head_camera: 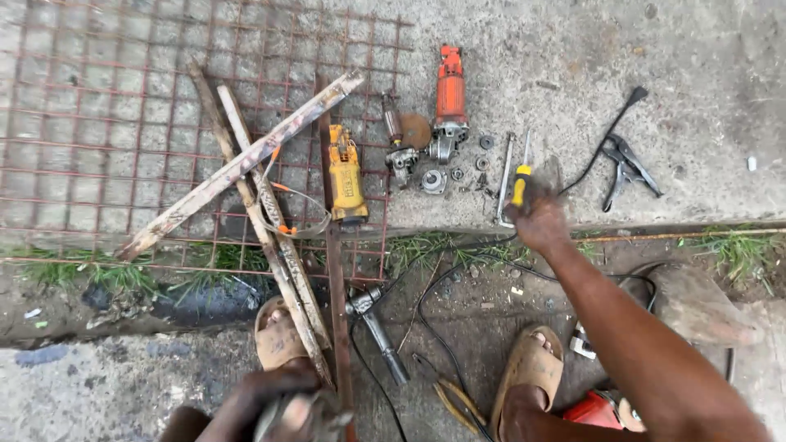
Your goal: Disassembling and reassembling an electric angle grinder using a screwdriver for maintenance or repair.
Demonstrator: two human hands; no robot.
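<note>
An orange grinder (449, 92) is seen lying on concrete, a yellow tool body (346, 174) is laid on rusty mesh (98, 123), black pliers (627, 168) are set apart rightward.

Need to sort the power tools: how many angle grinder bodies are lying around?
3: an orange grinder on the concrete, a yellow grinder on the rusty mesh, a grey grinder between the feet. Others may be hidden.

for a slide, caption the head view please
Right hand grips a yellow-handled screwdriver beside grinder parts on concrete; left hand holds a metal part.

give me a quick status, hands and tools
Right hand closed on yellow-handled screwdriver. Left hand gripping grey tool part. Loose grinder parts beside screwdriver.
</note>
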